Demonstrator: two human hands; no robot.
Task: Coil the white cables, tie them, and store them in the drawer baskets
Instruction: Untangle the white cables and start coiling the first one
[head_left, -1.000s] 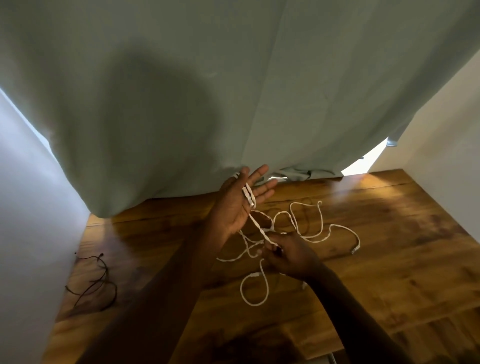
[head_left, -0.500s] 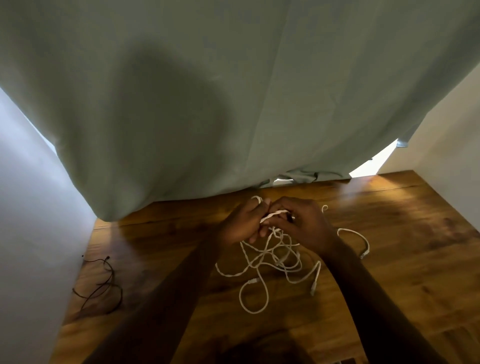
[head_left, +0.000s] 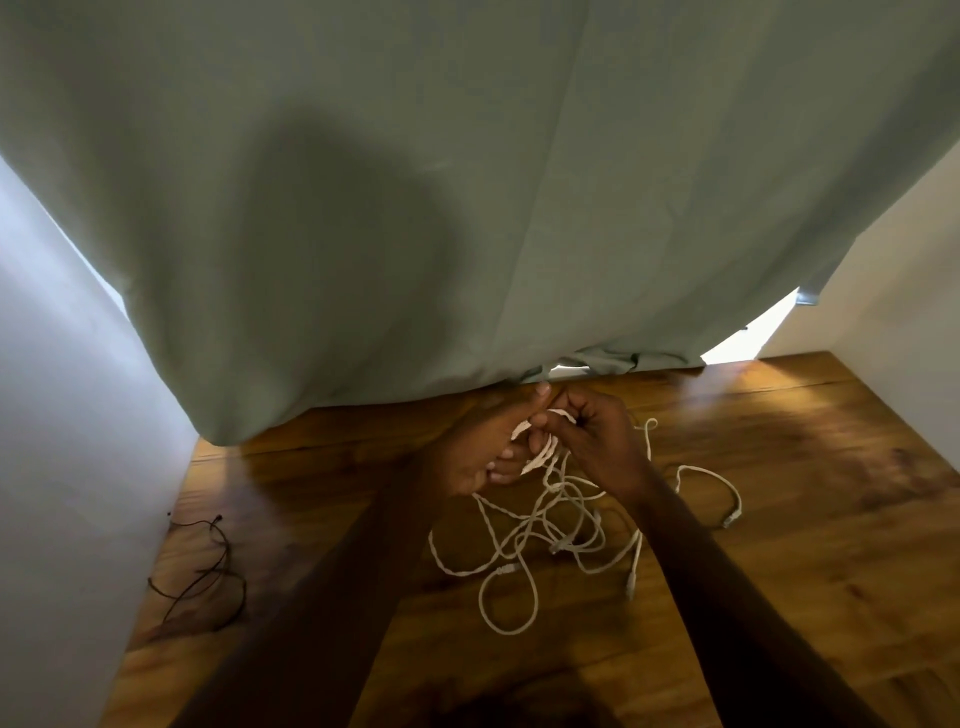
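Several loops of white cable (head_left: 540, 525) are trailing onto the wooden table (head_left: 779, 519) beneath two hands, the left hand (head_left: 480, 447) and right hand (head_left: 592, 441) both pinching its raised strands, fingers curled, while a black cord (head_left: 208, 571) is lying far left of them.

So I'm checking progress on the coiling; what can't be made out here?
- How many turns are wound: the hands, left and right, cover the white cables there, head view.
- How many cables the tangle holds: strands overlap.
- Drawer baskets: out of frame.
- Behind the green curtain: hidden.
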